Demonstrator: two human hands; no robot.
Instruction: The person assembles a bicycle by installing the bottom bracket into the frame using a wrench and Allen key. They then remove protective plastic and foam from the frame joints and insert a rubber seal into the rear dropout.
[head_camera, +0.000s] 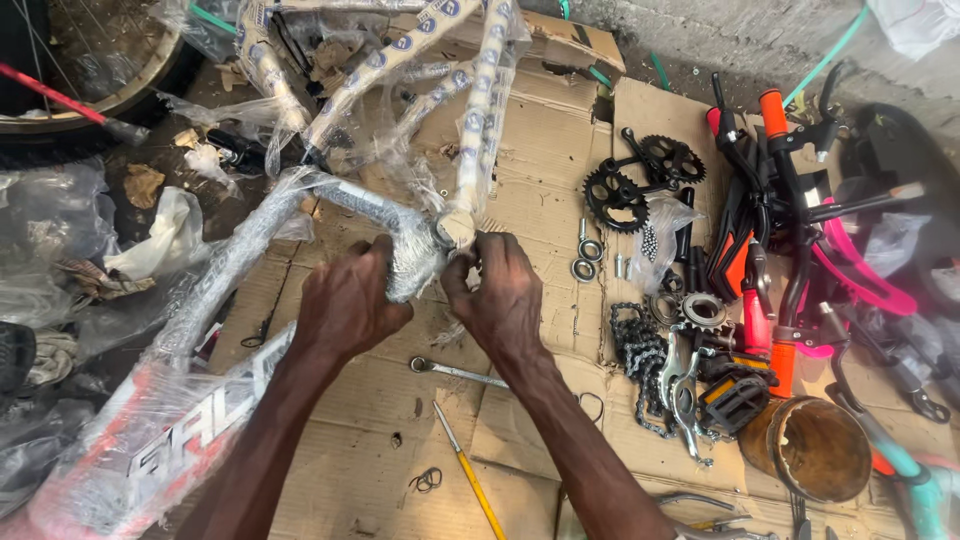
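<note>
A bicycle frame (300, 195) wrapped in clear plastic film lies across flattened cardboard (540, 150). My left hand (345, 300) grips the wrapped tube near the frame's junction. My right hand (500, 290) pinches the plastic film at the end of a white wrapped tube (472, 150), right beside the left hand. Both forearms reach in from the bottom of the view.
A spanner (455, 372) and a yellow-handled screwdriver (470, 470) lie on the cardboard below my hands. To the right are chainrings with cranks (635, 180), a chain (640, 365), pedals (730, 395), handlebars with orange grips (780, 150), pink parts (860, 280) and a rusty tin (810, 445). A wheel (90, 90) lies at top left.
</note>
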